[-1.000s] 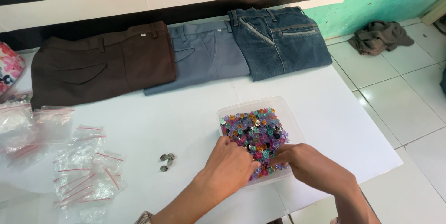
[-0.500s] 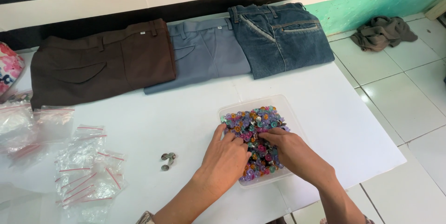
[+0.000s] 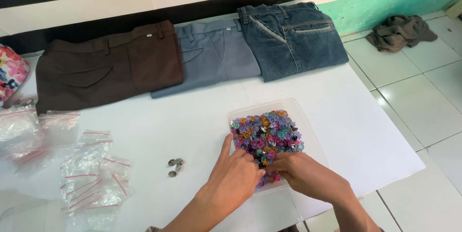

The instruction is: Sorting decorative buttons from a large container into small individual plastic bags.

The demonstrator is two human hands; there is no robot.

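Fingers [image 3: 250, 162] of both hands are bunched down in the near end of the clear plastic tray [image 3: 308, 126], tips buried in the coloured snap buttons [image 3: 267, 136], so I can't tell whether either hand actually pinches one. Left to right: floral pouch [image 3: 10, 71] at the far left edge, then a loose heap of small zip bags [image 3: 89, 174] on the white bench [image 3: 192, 121], lying flat and within easy reach of the left hand, probably so they can be grabbed without looking. Next, three metal buttons [image 3: 175, 165] sit on the bench on their own, apart from the mixed pile and just left of the left hand [image 3: 236, 179]; looks like a sorted-out lot. Left hand has its index stretched along the tray's left wall, other fingers curled into the pile. Right hand [image 3: 308, 179] comes in from the near right, fingers meeting the left's at the tray's near middle, which suits picking through a dense pile. Along the back edge, brown trousers [image 3: 106, 66], grey trousers [image 3: 211, 54] and blue jeans [image 3: 288, 37] lie folded side by side, waistbands up, well clear of the work. Crumpled dark cloth [image 3: 399, 30] sits on the tiled floor [image 3: 414, 97], far right.
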